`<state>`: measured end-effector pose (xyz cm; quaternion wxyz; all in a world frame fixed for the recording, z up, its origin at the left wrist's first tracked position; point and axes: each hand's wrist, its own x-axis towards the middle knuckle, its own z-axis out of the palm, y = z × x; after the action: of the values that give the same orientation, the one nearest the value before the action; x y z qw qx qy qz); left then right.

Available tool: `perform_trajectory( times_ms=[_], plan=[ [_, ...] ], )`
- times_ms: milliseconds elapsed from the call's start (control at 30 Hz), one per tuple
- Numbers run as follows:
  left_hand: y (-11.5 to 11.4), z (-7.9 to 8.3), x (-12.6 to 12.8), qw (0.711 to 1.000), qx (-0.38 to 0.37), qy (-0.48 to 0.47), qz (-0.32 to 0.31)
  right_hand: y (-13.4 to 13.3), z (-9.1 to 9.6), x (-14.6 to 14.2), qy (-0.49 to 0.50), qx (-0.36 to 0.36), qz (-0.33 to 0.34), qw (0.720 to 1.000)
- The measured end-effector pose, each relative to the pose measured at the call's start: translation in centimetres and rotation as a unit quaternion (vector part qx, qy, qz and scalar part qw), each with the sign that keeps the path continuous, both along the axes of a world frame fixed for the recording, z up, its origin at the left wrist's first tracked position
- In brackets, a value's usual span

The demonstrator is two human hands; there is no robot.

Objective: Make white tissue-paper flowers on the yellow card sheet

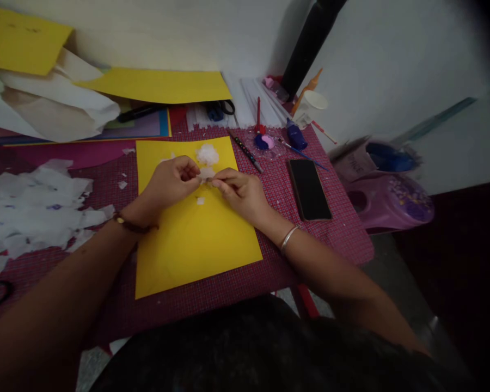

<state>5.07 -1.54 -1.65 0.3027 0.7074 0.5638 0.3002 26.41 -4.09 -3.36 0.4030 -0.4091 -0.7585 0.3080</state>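
A yellow sheet of paper [196, 239] lies flat on the table. Over its upper half, my left hand [170, 184] and my right hand [245, 195] meet, fingertips nearly touching. Between them is a small piece of white paper [206, 173], pinched by the fingers of both hands; the exact grip is partly hidden. Just beyond the fingers a round white paper cluster [207, 154] rests on the sheet. A small white scrap [200, 201] sits slightly nearer to me, below the fingertips.
Torn white paper pieces [28, 207] are heaped at left. A phone [309, 189], a dotted pencil [247, 152], a paint palette [265, 140] and a blue bottle [296, 134] lie to the right. Folded yellow paper [159, 84] and white strips [249, 100] line the wall.
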Motion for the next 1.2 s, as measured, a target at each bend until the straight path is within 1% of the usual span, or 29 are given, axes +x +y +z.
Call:
perform_trajectory(
  times_ms=[67, 167, 233, 300, 367, 533, 700, 833, 900, 967, 1033, 1100, 1133, 1167, 1200],
  plan=[
    [-0.1, -0.2, 0.1, 1.0, 0.021, -0.003, -0.02, 0.1, 0.0, 0.0, -0.008, -0.002, -0.005, 1.0],
    [-0.2, -0.5, 0.3, 0.995, 0.078, 0.028, -0.049, 0.3, 0.2, -0.1, -0.018, -0.006, -0.011, 1.0],
    [-0.1, -0.6, 0.3, 0.992, 0.108, 0.048, -0.051, 0.3, 0.3, 0.0, -0.018, -0.008, -0.008, 1.0],
    [0.1, -0.7, 0.3, 0.991, 0.118, 0.052, -0.04, 0.3, 0.5, 0.1, -0.004, -0.018, -0.005, 1.0],
    [0.2, -0.8, 0.3, 0.992, 0.114, 0.051, -0.026, 0.3, 0.5, 0.3, 0.021, -0.035, -0.008, 0.999],
    [0.0, -0.3, 0.5, 0.996, 0.07, 0.06, -0.013, 0.3, 0.5, 0.8, 0.088, -0.077, -0.026, 0.993],
    [-0.2, 0.0, 0.3, 0.999, 0.036, 0.027, -0.014, 0.7, 0.6, 0.8, 0.119, -0.113, -0.033, 0.986],
    [-0.1, -0.5, 0.1, 0.999, 0.03, 0.002, -0.017, 1.0, 0.8, 0.5, 0.173, -0.121, -0.025, 0.977],
    [-0.5, -0.5, 0.3, 0.999, 0.051, 0.001, -0.01, 0.9, 1.0, 0.6, 0.215, -0.127, -0.022, 0.968],
    [-1.5, -0.1, 0.6, 0.994, 0.099, 0.022, -0.029, 0.7, 1.3, 0.8, 0.253, -0.143, -0.03, 0.956],
    [-3.0, 0.8, 0.6, 0.984, 0.144, 0.064, -0.085, 0.7, 1.4, 1.2, 0.282, -0.173, -0.048, 0.942],
    [-4.7, 2.1, -0.1, 0.972, 0.149, 0.103, -0.147, 0.8, 1.4, 1.6, 0.304, -0.209, -0.07, 0.927],
    [-5.4, 2.8, -1.0, 0.97, 0.142, 0.115, -0.163, 0.9, 1.4, 1.8, 0.313, -0.226, -0.076, 0.919],
    [-6.2, 3.5, -2.1, 0.97, 0.127, 0.124, -0.167, 1.0, 1.4, 1.9, 0.321, -0.241, -0.08, 0.912],
    [-6.8, 4.2, -3.6, 0.973, 0.112, 0.132, -0.154, 1.1, 1.4, 1.9, 0.327, -0.253, -0.08, 0.907]
  ],
)
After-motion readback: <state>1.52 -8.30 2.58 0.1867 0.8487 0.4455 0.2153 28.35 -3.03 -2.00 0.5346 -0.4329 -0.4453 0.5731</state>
